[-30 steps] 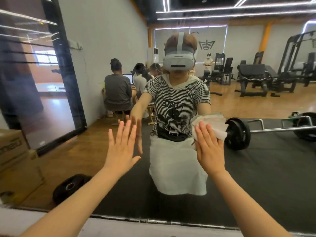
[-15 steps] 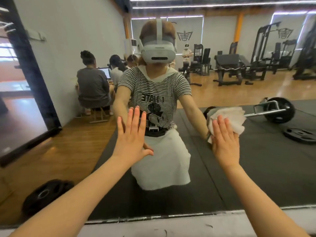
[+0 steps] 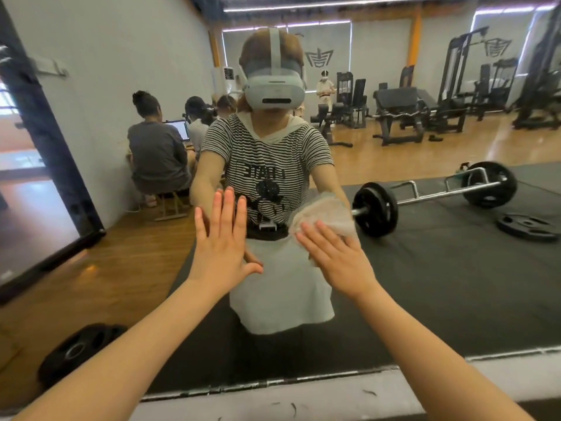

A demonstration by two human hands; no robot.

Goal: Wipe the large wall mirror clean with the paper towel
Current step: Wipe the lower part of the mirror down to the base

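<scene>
The large wall mirror (image 3: 440, 284) fills almost the whole view and reflects a gym. My right hand (image 3: 337, 259) lies flat with straight fingers and presses a crumpled white paper towel (image 3: 326, 212) against the glass at centre right. My left hand (image 3: 223, 241) is flat on the mirror just left of it, fingers straight and spread, holding nothing. My own reflection in a striped shirt and headset stands behind both hands.
The mirror's lower edge meets a white ledge (image 3: 303, 396) at the bottom. A dark frame (image 3: 60, 165) bounds the mirror panel on the left. Reflected in the glass are a barbell (image 3: 431, 196), weight plates, gym machines and seated people.
My right hand slid the paper towel right across the glass, then back left and slightly down. The left hand stayed flat on the mirror. My head has shifted, so the view has moved.
</scene>
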